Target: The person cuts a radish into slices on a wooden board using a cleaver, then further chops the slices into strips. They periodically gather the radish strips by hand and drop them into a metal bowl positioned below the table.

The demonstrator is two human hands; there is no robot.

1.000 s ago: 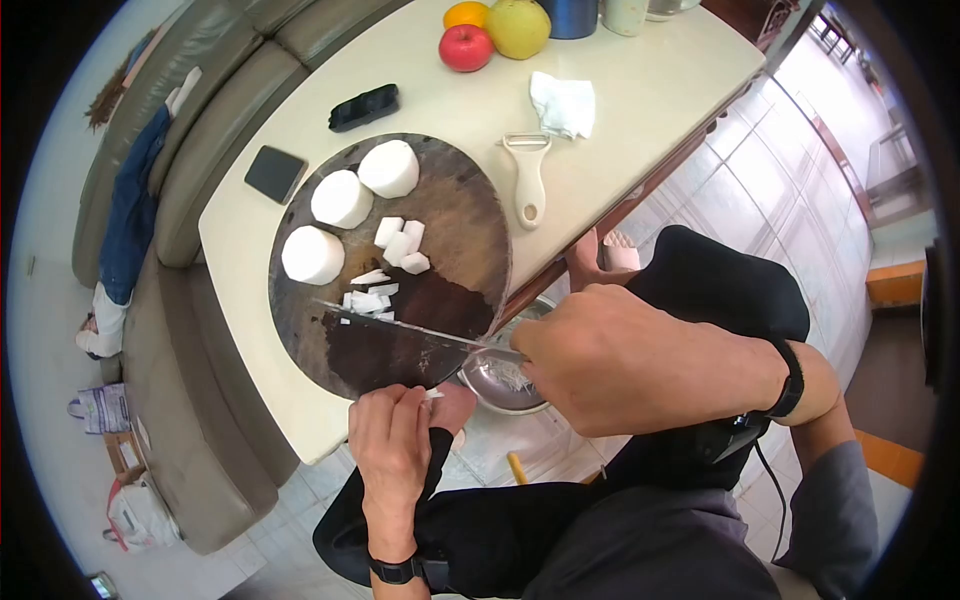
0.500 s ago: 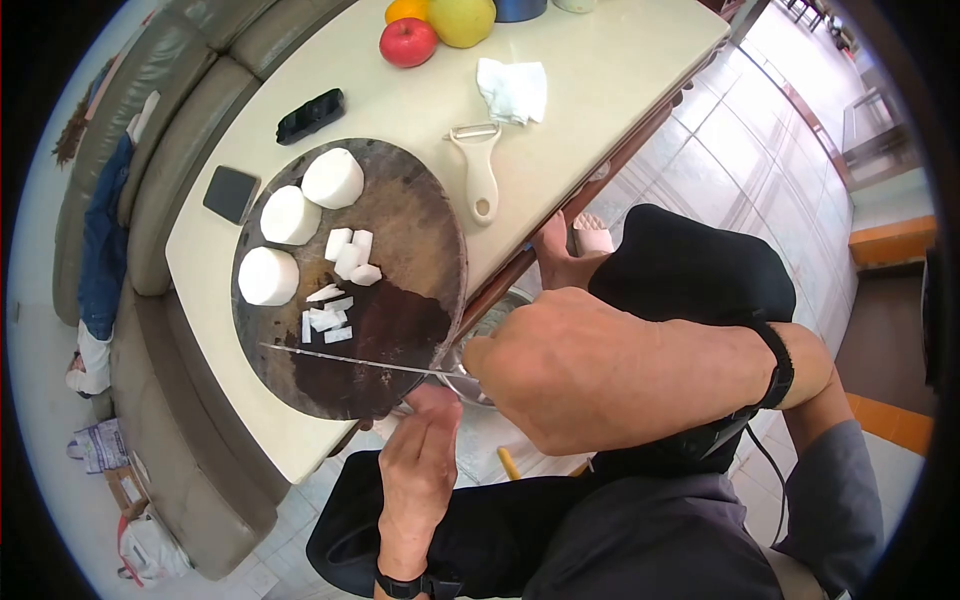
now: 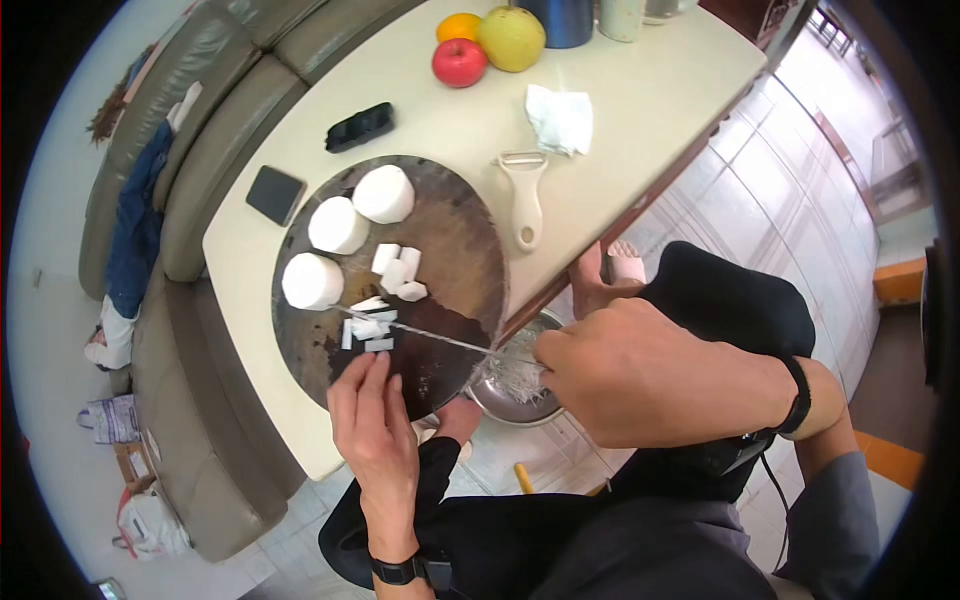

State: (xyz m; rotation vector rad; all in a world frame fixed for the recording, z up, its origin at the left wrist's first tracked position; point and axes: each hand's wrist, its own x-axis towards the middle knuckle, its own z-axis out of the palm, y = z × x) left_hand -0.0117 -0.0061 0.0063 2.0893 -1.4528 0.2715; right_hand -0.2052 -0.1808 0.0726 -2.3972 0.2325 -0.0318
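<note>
My right hand is closed round the handle of a knife, its thin blade lying edge-on over the round dark cutting board. The blade passes above small white strips. Just below those strips, my left hand rests with fingers spread at the board's near edge, holding nothing. Several white chunks sit mid-board. Three thick white round pieces stand along the board's left side. Below the board's right edge is a metal bowl with white shreds in it.
On the table are a peeler, a white cloth, a red apple, an orange, a yellow-green fruit, a black object and a dark flat square. A sofa is at left.
My left hand has moved up from beneath the board to its near edge, fingers now spread. The knife tip has risen to the white strips. The view has shifted, showing more of the bowl.
</note>
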